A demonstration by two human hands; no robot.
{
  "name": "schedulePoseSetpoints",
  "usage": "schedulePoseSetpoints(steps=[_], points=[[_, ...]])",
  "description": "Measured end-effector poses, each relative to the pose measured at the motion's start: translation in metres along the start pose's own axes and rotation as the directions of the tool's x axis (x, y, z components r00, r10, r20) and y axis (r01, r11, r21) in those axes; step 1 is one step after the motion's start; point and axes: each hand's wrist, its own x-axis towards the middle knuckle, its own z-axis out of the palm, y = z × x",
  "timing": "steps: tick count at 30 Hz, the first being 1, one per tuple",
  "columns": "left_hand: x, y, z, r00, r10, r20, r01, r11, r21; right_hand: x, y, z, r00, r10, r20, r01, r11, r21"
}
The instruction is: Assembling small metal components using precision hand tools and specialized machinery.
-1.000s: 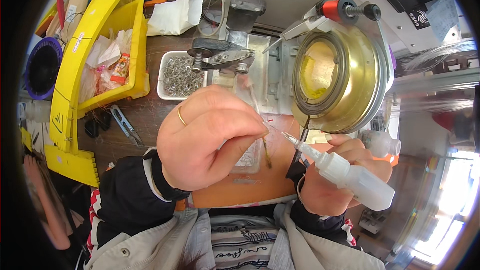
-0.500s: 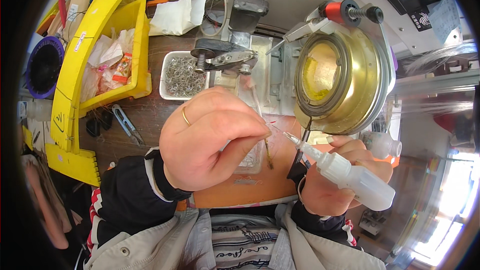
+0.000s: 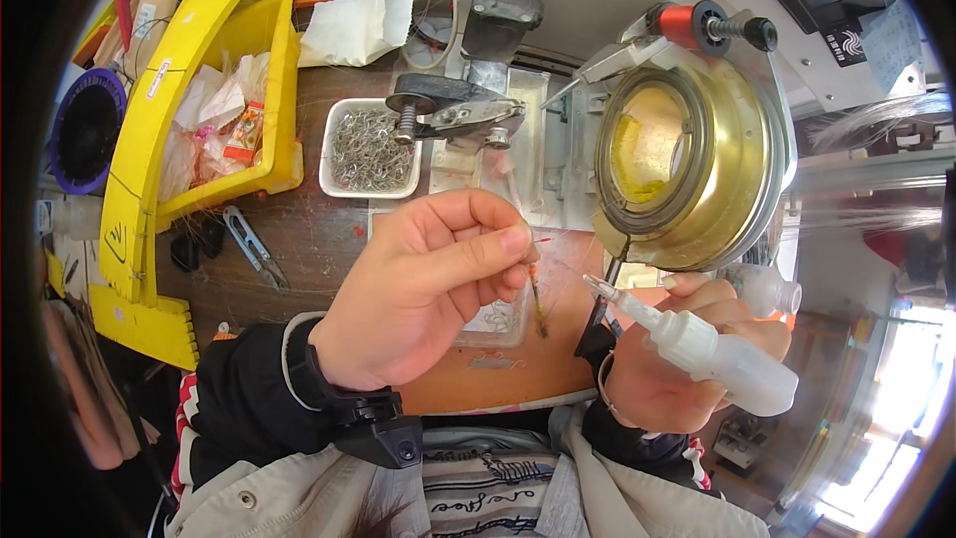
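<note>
My left hand [image 3: 423,279] is closed in a pinch, thumb against forefinger, over the work surface. From its fingertips sticks out a tiny thin piece with a red tip [image 3: 544,240]; its kind is too small to make out. My right hand [image 3: 647,379] is wrapped round a translucent white squeeze bottle [image 3: 742,371], held tilted. Its narrow nozzle [image 3: 596,284] points up and left toward the pinched fingers, a short gap away. Below the left fingers, a thin orange-and-green stick [image 3: 539,307] lies by a clear shallow tray [image 3: 513,337].
A white dish [image 3: 370,193] of small metal hooks [image 3: 373,147] stands beyond my left hand. Ahead is a machine with a brass-coloured round drum [image 3: 722,169] and a clamp arm [image 3: 458,115]. At left are thread snips [image 3: 254,247] and a yellow bin [image 3: 284,169]. A clear bottle [image 3: 767,291] stands right.
My left hand has rolled over, showing its thumb side and curled fingers, with the wrist device now visible. The nozzle has drawn back slightly right and down from the left fingertips.
</note>
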Motion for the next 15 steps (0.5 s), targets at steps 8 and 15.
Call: schedulePoseSetpoints(steps=[8,15], points=[[-0.007,0.002,0.009,0.916,0.384,0.118,-0.382,0.739,0.555,0.001,0.000,-0.003,0.999,-0.004,0.034,0.005,0.999,-0.033],[-0.005,0.006,0.002,0.655,0.545,0.523,-0.641,0.035,0.766,0.001,0.000,-0.001,0.999,-0.015,0.032,0.017,0.999,-0.040]])
